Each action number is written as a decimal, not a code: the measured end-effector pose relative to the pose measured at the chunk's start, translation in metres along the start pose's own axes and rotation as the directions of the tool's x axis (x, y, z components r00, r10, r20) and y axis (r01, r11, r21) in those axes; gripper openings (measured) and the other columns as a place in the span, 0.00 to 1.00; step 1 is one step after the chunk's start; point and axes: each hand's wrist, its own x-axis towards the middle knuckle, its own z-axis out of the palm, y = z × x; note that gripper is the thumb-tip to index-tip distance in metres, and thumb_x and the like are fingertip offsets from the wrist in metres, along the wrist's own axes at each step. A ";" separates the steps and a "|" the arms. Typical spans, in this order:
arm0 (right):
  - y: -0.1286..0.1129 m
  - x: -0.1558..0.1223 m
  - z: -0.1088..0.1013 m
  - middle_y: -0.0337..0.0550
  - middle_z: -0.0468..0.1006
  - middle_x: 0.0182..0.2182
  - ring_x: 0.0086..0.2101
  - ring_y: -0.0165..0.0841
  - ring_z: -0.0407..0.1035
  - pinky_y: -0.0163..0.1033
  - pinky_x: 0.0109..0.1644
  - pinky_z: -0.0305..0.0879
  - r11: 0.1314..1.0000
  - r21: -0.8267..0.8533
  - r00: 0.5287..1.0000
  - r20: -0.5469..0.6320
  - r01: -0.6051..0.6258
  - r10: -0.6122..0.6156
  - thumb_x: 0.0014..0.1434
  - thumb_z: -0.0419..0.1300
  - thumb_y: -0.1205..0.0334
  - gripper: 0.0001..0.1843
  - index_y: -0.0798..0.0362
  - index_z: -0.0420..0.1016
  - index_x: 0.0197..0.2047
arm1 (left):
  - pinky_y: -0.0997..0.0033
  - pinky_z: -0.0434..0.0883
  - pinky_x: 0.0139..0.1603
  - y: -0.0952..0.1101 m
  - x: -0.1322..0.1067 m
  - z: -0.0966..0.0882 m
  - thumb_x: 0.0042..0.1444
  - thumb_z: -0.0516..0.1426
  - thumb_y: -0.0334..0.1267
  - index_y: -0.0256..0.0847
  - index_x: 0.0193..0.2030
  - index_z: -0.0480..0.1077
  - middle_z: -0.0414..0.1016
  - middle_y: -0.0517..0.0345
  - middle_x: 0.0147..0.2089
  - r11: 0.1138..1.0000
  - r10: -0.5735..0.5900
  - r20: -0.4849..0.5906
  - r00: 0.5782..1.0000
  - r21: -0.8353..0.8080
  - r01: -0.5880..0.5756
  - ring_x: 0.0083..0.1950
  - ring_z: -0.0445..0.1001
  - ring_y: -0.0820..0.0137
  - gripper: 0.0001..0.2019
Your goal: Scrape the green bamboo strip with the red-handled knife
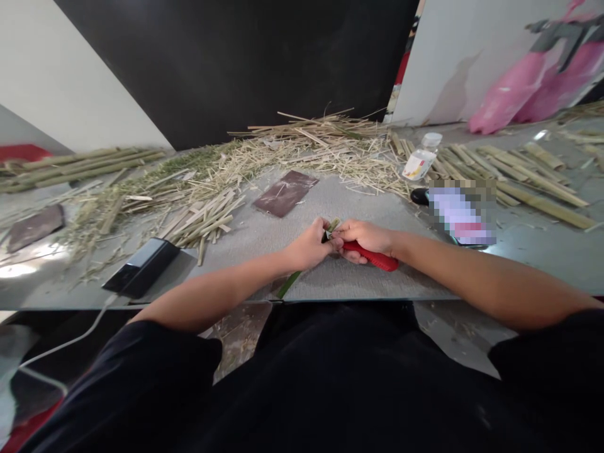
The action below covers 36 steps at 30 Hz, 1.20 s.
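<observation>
My left hand (309,246) is closed around a thin green bamboo strip (289,285) that slants down toward the near table edge, its top end poking out above my fingers. My right hand (363,237) grips a red-handled knife (375,258), and the blade end meets the strip right where both hands touch. The blade itself is mostly hidden by my fingers. Both hands work over a grey mat (330,214) in the middle of the table.
Split bamboo strips and shavings (264,157) pile across the back of the table. Whole bamboo stalks (523,179) lie at the right, others at the far left (80,165). A small clear bottle (421,157), dark sandpaper sheet (285,193), black power bank (141,267) and phone (460,217) sit around.
</observation>
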 end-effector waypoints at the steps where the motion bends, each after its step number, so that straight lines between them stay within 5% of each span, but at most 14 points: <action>1: 0.000 0.000 0.000 0.35 0.66 0.15 0.13 0.29 0.58 0.34 0.18 0.56 1.000 -0.004 1.000 0.004 0.005 -0.005 0.68 0.57 0.58 0.12 0.50 0.68 0.32 | 0.66 0.67 0.40 0.001 0.000 0.000 0.64 0.65 0.43 0.43 0.48 0.60 0.72 0.61 0.37 0.999 -0.005 -0.004 1.000 0.036 0.006 0.39 0.73 0.66 0.16; 6: 0.007 0.005 0.009 0.36 0.67 0.13 0.13 0.29 0.59 0.33 0.17 0.55 0.998 -0.019 0.988 -0.143 0.065 -0.067 0.70 0.57 0.55 0.15 0.50 0.67 0.31 | 0.62 0.66 0.45 0.004 -0.001 0.001 0.69 0.59 0.40 0.43 0.47 0.59 0.73 0.58 0.41 0.990 -0.006 -0.029 1.000 0.144 0.010 0.44 0.73 0.63 0.11; 11: 0.015 0.011 0.020 0.37 0.68 0.15 0.14 0.29 0.61 0.34 0.18 0.57 0.991 0.005 0.924 -0.362 0.132 -0.121 0.71 0.58 0.52 0.18 0.49 0.65 0.29 | 0.63 0.64 0.42 0.003 0.002 0.000 0.71 0.58 0.41 0.43 0.43 0.58 0.70 0.58 0.38 0.989 -0.004 -0.098 0.995 0.150 0.019 0.41 0.70 0.65 0.11; 13: 0.013 0.010 0.018 0.37 0.68 0.15 0.14 0.29 0.62 0.34 0.19 0.58 0.991 -0.005 0.927 -0.352 0.136 -0.129 0.71 0.58 0.53 0.18 0.49 0.65 0.29 | 0.66 0.63 0.40 0.001 0.003 -0.001 0.70 0.60 0.41 0.44 0.43 0.59 0.67 0.61 0.36 0.995 0.007 -0.100 0.995 0.097 0.003 0.39 0.69 0.67 0.12; 18: 0.004 0.002 0.003 0.36 0.67 0.14 0.14 0.29 0.60 0.34 0.18 0.57 1.000 -0.017 0.999 -0.043 0.018 -0.019 0.69 0.58 0.57 0.14 0.51 0.68 0.31 | 0.68 0.62 0.36 -0.001 0.002 -0.003 0.68 0.63 0.44 0.44 0.47 0.58 0.64 0.65 0.33 0.999 0.032 0.034 0.999 -0.027 -0.031 0.34 0.65 0.71 0.16; 21: 0.003 0.001 -0.001 0.35 0.67 0.14 0.14 0.29 0.60 0.33 0.18 0.57 1.000 -0.018 1.000 0.006 0.004 -0.004 0.68 0.59 0.57 0.13 0.51 0.69 0.31 | 0.67 0.63 0.37 0.000 0.001 -0.002 0.67 0.62 0.43 0.43 0.46 0.57 0.66 0.64 0.34 1.000 0.025 0.065 0.998 0.003 -0.025 0.35 0.66 0.70 0.16; 28: 0.006 0.004 0.011 0.36 0.67 0.14 0.13 0.29 0.60 0.33 0.18 0.57 0.999 0.001 0.987 -0.158 0.044 -0.043 0.70 0.57 0.57 0.15 0.51 0.68 0.30 | 0.61 0.66 0.45 0.000 0.001 0.001 0.70 0.58 0.39 0.43 0.46 0.57 0.71 0.58 0.39 0.992 0.013 -0.014 1.000 0.124 -0.011 0.43 0.72 0.64 0.10; 33: 0.011 0.009 0.019 0.37 0.69 0.15 0.14 0.29 0.61 0.33 0.18 0.57 0.993 0.023 0.936 -0.337 0.114 -0.099 0.72 0.57 0.55 0.18 0.50 0.66 0.29 | 0.62 0.64 0.40 0.000 0.004 0.000 0.72 0.56 0.41 0.44 0.44 0.57 0.70 0.60 0.36 0.986 -0.003 -0.082 0.997 0.169 0.016 0.39 0.69 0.66 0.10; 36: 0.011 0.009 0.016 0.37 0.68 0.15 0.14 0.28 0.62 0.33 0.19 0.58 0.990 0.023 0.937 -0.329 0.138 -0.123 0.72 0.57 0.55 0.18 0.50 0.66 0.29 | 0.65 0.61 0.38 0.000 0.004 -0.001 0.72 0.58 0.43 0.44 0.43 0.58 0.65 0.63 0.33 0.994 0.003 -0.093 0.996 0.108 0.007 0.35 0.66 0.68 0.12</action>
